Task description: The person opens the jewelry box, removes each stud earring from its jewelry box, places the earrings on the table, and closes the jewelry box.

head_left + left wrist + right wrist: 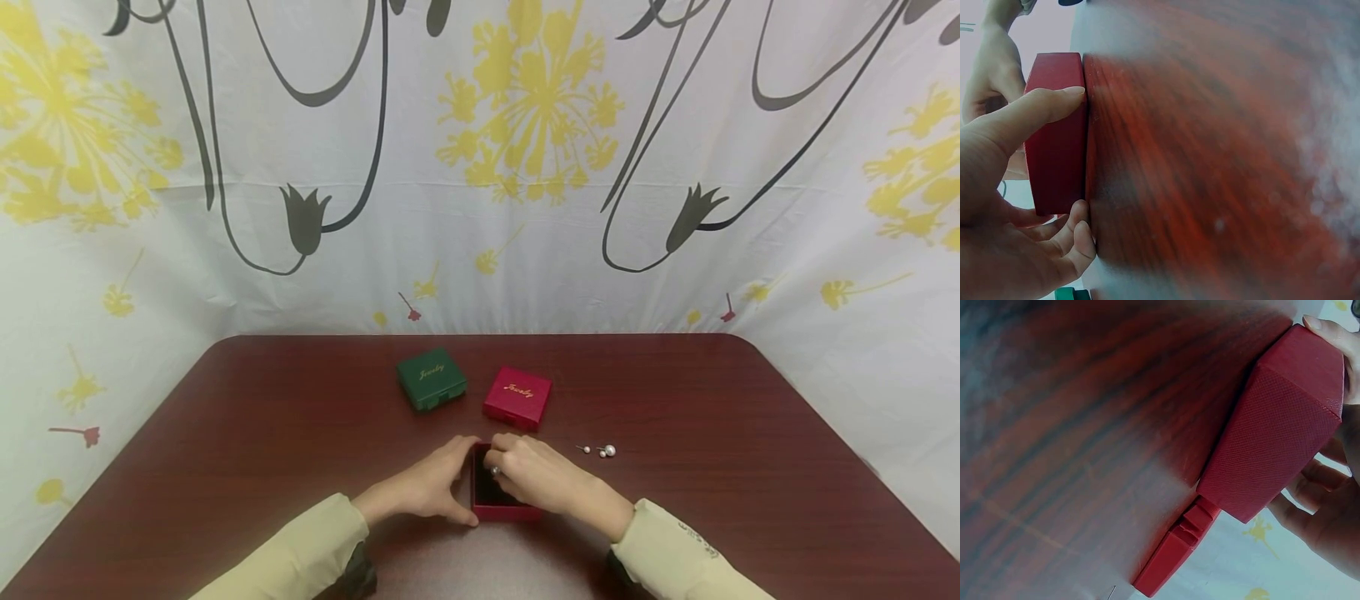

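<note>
An open-topped dark red box (507,512) with a black inside stands on the table in front of me. My left hand (429,483) grips its left side, thumb at the near wall and fingers round the far one. In the left wrist view the thumb lies along the box's red wall (1057,156). My right hand (536,473) reaches over the box with bent fingers dipped inside. A pearl earring (495,471) shows between its thumb and forefinger; the fingertips are partly hidden. Right of the box lie several pearl earrings (610,451), one bigger than the others.
Behind the hands, a closed green jewelry box (431,379) lies left and a closed red jewelry box (518,397) right, close to the open box. The brown table (300,417) ends at a patterned curtain (480,250).
</note>
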`<state>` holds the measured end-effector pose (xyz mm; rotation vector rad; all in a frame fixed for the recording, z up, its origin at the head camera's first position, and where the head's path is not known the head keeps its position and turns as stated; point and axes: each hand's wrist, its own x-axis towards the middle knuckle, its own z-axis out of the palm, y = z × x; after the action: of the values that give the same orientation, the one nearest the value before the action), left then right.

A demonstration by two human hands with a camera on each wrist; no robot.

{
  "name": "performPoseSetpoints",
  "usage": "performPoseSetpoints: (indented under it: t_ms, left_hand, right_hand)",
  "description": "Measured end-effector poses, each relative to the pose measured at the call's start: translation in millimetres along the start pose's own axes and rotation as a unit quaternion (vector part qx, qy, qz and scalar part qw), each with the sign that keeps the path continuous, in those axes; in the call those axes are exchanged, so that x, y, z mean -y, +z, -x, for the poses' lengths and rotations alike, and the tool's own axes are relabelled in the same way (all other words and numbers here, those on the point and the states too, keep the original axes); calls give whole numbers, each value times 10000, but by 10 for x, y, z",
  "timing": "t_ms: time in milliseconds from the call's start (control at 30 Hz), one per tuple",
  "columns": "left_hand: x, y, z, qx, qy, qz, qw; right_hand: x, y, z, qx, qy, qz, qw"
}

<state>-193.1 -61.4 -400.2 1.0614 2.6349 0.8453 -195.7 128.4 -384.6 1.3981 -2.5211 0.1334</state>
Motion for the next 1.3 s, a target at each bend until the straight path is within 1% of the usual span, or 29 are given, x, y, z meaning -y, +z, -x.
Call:
performPoseSetpoints:
  t_ms: [433,667,967,1167,1300]
  left_hand:
    - [6,6,-8,-4,11,-27,10000]
    - [-2,-1,-7,-12,8,-25,10000]
    - [-9,-16,-6,61,-77,56,9999]
    - [-15,-29,-3,97,-119,63,9999]
    - [-18,-25,1,122,-211,77,9997]
  right_hand:
    - [-12,-3,14,-37,0,47,10000]
    - [-9,-36,13,51,75,7,10000]
    - [-17,-78,34,201,303,-244,9990]
    - [-32,-121,65,157,388,-300,9987]
    - [-42,-150,88,125,448,-361,9983]
